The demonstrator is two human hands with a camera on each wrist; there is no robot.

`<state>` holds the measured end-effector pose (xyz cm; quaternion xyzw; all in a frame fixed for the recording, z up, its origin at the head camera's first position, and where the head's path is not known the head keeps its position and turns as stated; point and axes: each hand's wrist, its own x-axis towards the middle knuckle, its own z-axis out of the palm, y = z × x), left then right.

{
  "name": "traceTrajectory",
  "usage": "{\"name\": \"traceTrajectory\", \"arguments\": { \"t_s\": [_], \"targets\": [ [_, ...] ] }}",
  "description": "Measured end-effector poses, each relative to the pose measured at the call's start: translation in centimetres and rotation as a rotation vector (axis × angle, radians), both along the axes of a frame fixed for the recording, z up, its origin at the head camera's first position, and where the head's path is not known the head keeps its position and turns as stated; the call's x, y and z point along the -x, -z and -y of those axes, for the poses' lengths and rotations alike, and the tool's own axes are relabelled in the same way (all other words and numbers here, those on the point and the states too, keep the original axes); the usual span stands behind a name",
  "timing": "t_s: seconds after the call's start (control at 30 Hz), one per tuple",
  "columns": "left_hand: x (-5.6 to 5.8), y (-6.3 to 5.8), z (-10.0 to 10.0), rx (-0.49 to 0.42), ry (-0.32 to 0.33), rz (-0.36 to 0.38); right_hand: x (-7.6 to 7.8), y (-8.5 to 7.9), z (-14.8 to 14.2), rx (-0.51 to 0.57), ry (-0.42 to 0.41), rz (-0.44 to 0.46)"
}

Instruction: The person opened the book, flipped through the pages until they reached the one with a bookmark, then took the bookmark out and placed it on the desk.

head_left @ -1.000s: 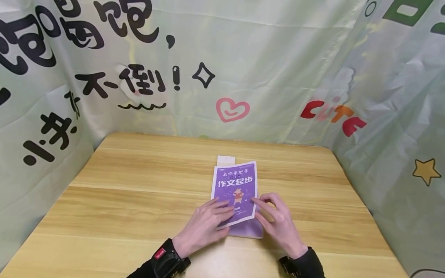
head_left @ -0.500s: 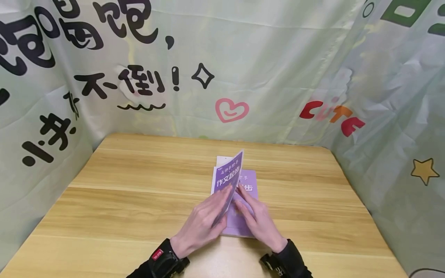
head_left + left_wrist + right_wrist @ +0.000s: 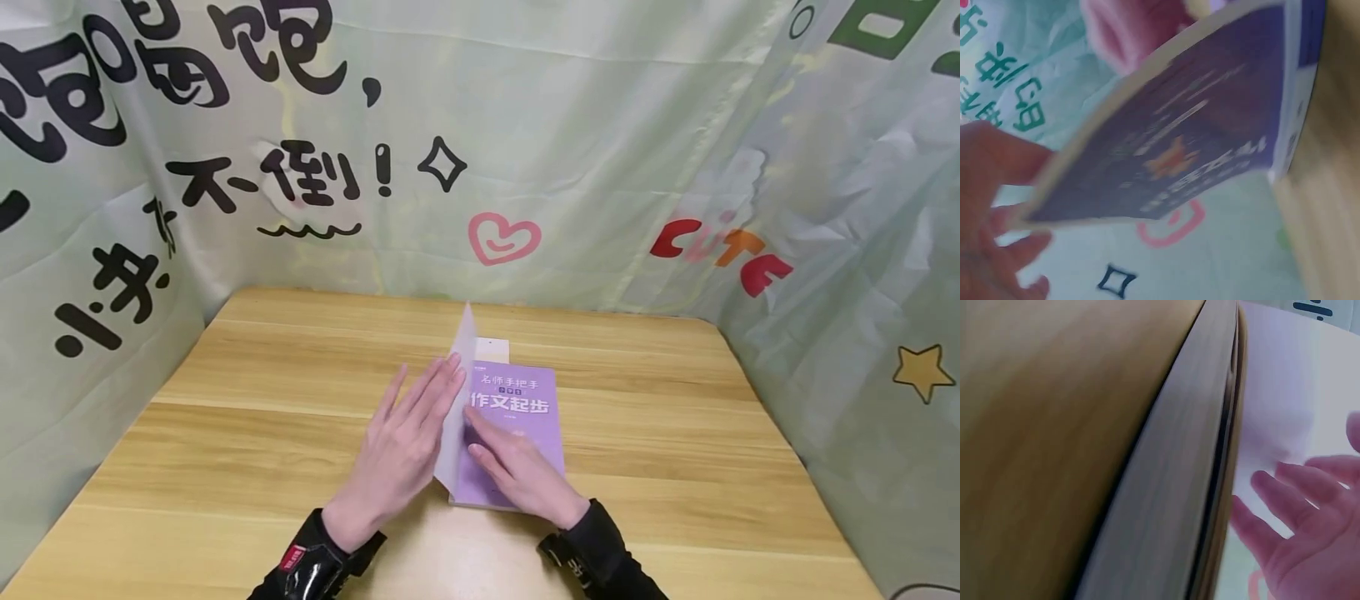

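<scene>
A purple book [image 3: 517,433] lies on the wooden table [image 3: 262,417] with its front cover [image 3: 459,400] lifted nearly upright. My left hand [image 3: 408,433] rests against the cover's outer face with straight fingers. My right hand [image 3: 513,471] lies flat on the purple title page under the cover, fingers stretched toward the spine. In the left wrist view the printed cover [image 3: 1197,137] fills the frame, with my left hand's fingers [image 3: 991,187] at its edge. The right wrist view shows the book's page block [image 3: 1179,487] edge-on and my right hand's fingers [image 3: 1297,512] on a pale page.
A small cream card [image 3: 492,348] lies on the table just behind the book. Pale green printed cloth [image 3: 600,125] hangs round the table's back, left and right sides. Bare tabletop stretches left and right of the book.
The cover went from flat to nearly upright, swinging left. My left hand moved from the cover's face to its outer side. My right hand slid in onto the title page.
</scene>
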<state>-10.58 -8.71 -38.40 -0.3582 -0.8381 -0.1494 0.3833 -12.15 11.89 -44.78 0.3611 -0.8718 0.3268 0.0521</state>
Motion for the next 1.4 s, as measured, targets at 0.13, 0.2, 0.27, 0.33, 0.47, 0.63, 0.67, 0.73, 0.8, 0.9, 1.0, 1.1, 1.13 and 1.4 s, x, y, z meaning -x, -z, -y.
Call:
{"name": "traceTrajectory", "arguments": {
  "t_s": [0.13, 0.2, 0.27, 0.33, 0.47, 0.63, 0.67, 0.73, 0.8, 0.9, 1.0, 1.1, 1.13, 1.4],
  "targets": [
    [-0.1, -0.1, 1.0, 0.165, -0.138, 0.094, -0.1, 0.1, 0.3, -0.094, -0.045, 0.009],
    [0.0, 0.2, 1.2, 0.205, -0.172, 0.148, -0.3, 0.1, 0.3, -0.134, -0.068, 0.023],
    [0.1, 0.6, 1.4, 0.231, -0.199, 0.200, -0.4, 0.1, 0.3, -0.178, -0.090, 0.029],
    [0.3, 1.3, 1.6, 0.246, -0.220, 0.242, -0.5, 0.1, 0.2, -0.209, -0.113, 0.029],
    [0.8, 3.0, 1.6, 0.254, -0.206, 0.347, -0.8, 0.2, -0.3, -0.234, -0.160, 0.031],
    [1.4, 4.9, 1.5, 0.247, -0.103, 0.478, -0.9, 0.3, -1.3, -0.227, -0.185, 0.087],
    [1.6, 5.2, 1.6, 0.248, -0.079, 0.499, -0.9, 0.3, -1.6, -0.231, -0.179, 0.094],
    [1.8, 5.9, 1.7, 0.253, -0.037, 0.537, -0.9, 0.4, -2.4, -0.240, -0.158, 0.108],
    [2.0, 6.4, 1.8, 0.264, -0.010, 0.569, -0.9, 0.4, -3.3, -0.263, -0.126, 0.103],
    [2.2, 6.9, 2.0, 0.279, 0.003, 0.600, -0.9, 0.3, -4.6, -0.286, -0.090, 0.098],
    [2.2, 7.0, 2.0, 0.288, 0.024, 0.629, -1.0, 0.0, -5.6, -0.296, -0.086, 0.107],
    [2.1, 6.8, 1.8, 0.305, 0.079, 0.658, -1.2, -0.2, -5.9, -0.311, -0.112, 0.104],
    [2.0, 6.7, 1.8, 0.313, 0.099, 0.668, -1.3, -0.3, -5.9, -0.318, -0.123, 0.100],
    [1.5, 6.2, 0.8, 0.351, 0.167, 0.659, -1.4, -0.3, -5.5, -0.359, -0.152, 0.043]
  ]
}}
